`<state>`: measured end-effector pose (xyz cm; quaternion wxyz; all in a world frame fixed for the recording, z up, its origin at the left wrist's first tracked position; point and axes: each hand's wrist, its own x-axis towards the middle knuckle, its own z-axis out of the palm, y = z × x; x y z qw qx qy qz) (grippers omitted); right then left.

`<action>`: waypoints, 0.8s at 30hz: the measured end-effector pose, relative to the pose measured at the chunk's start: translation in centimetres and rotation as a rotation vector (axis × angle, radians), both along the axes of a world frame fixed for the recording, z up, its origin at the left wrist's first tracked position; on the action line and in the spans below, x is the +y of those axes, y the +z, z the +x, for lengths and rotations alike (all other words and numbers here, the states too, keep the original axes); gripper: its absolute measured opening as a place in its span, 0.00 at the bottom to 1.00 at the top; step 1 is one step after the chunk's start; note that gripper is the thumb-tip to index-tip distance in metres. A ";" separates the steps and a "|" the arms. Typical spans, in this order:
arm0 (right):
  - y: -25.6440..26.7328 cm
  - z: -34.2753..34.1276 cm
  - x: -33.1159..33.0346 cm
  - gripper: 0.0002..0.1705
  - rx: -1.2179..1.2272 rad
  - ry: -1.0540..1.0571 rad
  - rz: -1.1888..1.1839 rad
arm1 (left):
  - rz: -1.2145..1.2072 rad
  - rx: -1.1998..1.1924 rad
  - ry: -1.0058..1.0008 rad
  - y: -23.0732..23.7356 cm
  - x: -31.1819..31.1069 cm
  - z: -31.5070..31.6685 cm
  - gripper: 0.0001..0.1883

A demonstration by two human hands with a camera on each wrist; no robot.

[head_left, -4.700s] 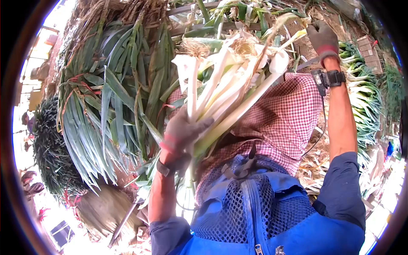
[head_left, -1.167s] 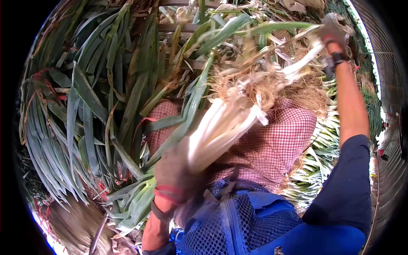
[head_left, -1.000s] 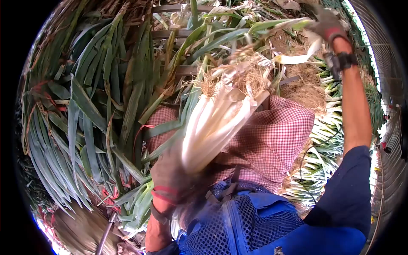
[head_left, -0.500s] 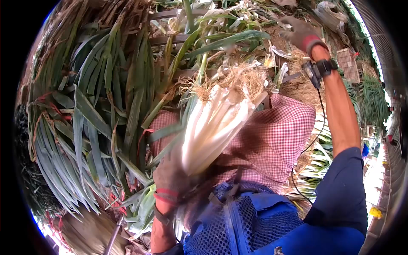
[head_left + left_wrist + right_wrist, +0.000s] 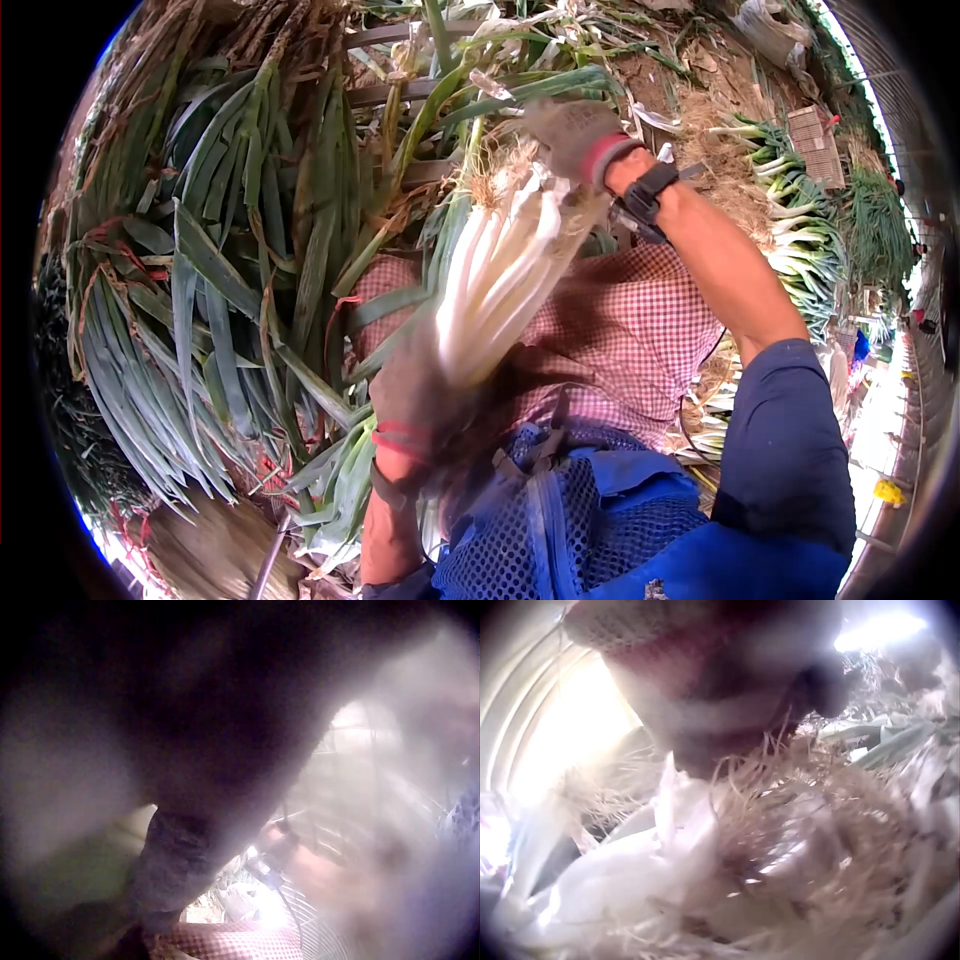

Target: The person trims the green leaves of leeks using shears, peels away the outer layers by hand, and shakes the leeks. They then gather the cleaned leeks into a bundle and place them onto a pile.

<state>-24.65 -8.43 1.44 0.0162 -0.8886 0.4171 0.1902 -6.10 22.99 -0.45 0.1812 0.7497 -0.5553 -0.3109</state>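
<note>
My gloved left hand (image 5: 415, 385) grips a bunch of leeks (image 5: 500, 270) around their shafts, low over the lap. Their white shafts point up and away, ending in tangled tan roots (image 5: 490, 185). Green tops (image 5: 345, 490) hang out below the left hand. My right hand (image 5: 575, 135), in a brown glove with a red cuff, is at the root end. In the right wrist view, the dark glove (image 5: 720, 690) is right over the roots (image 5: 817, 847); its fingertips are hidden, so I cannot tell whether they pinch anything. The left wrist view is mostly dark and blurred.
A large heap of leeks (image 5: 170, 300) lies at the left, tied with red strings. Checked cloth (image 5: 630, 330) covers the lap. Cleaned leeks (image 5: 805, 235) lie in a row at the right, beside a slatted crate (image 5: 817, 148). Peeled scraps (image 5: 540, 40) litter the ground ahead.
My right hand pulled a strip of leaf away to the right, let it go, and has come back left to the roots. The left hand keeps its grip on the leeks.
</note>
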 end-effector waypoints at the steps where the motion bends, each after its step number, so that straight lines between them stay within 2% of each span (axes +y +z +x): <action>1: -1.9 -1.1 -0.8 0.12 -0.147 0.145 -0.131 | 0.013 -0.004 -0.006 0.0 0.1 0.1 0.49; 2: -1.7 -1.0 -1.6 0.12 -0.146 0.149 -0.131 | 0.021 -0.010 -0.007 0.0 0.1 0.2 0.49; 4: -1.3 -0.7 -3.2 0.16 -0.023 -0.008 -0.203 | 0.029 0.012 0.005 0.6 0.1 0.3 0.49; 6: -0.4 -4.1 -6.7 0.17 -0.119 -0.195 -0.330 | 0.041 0.035 0.012 0.6 0.7 0.6 0.49; 8: 4.0 -8.3 -10.4 0.15 0.017 -0.420 -0.421 | 0.000 0.065 0.044 0.4 2.0 0.9 0.51; 10: 6.7 -11.4 -12.7 0.16 0.085 -0.472 -0.450 | 0.000 0.100 0.043 1.0 1.8 1.4 0.52; 11: 7.5 -10.9 -11.3 0.16 0.086 -0.476 -0.452 | 0.002 0.133 0.039 1.3 1.6 1.6 0.53; 13: 8.4 -7.9 -4.5 0.22 -0.366 -0.303 -0.054 | 0.007 0.113 0.045 1.2 1.3 1.6 0.54; 15: 8.3 -3.1 0.9 0.27 -0.108 -0.063 0.150 | 0.019 0.093 0.047 1.5 1.1 1.4 0.55; 16: 4.6 -3.1 3.5 0.28 -0.298 0.113 0.037 | 0.073 0.084 0.057 2.2 0.7 1.2 0.55; 17: 6.5 1.1 5.5 0.31 0.108 0.001 0.227 | 0.127 0.073 0.069 2.5 0.7 1.0 0.56; 18: 5.9 2.7 6.6 0.35 0.205 -0.072 0.307 | 0.129 0.067 0.071 2.1 1.2 1.0 0.56; 19: 4.2 3.7 6.9 0.37 0.293 -0.051 0.310 | 0.059 0.021 0.058 1.2 1.8 0.9 0.56; 20: 2.7 3.4 7.2 0.38 0.171 -0.024 0.297 | -0.013 -0.023 0.046 0.6 2.0 0.9 0.56; 22: 0.8 3.3 6.3 0.30 0.066 -0.145 0.377 | -0.005 -0.033 0.050 0.3 2.1 0.8 0.56; 23: -0.4 3.1 6.0 0.30 0.068 -0.144 0.380 | 0.008 -0.038 0.051 0.3 2.2 0.8 0.55; 24: -1.6 2.6 5.7 0.25 0.107 -0.080 0.272 | 0.009 -0.037 0.053 0.4 2.2 0.8 0.55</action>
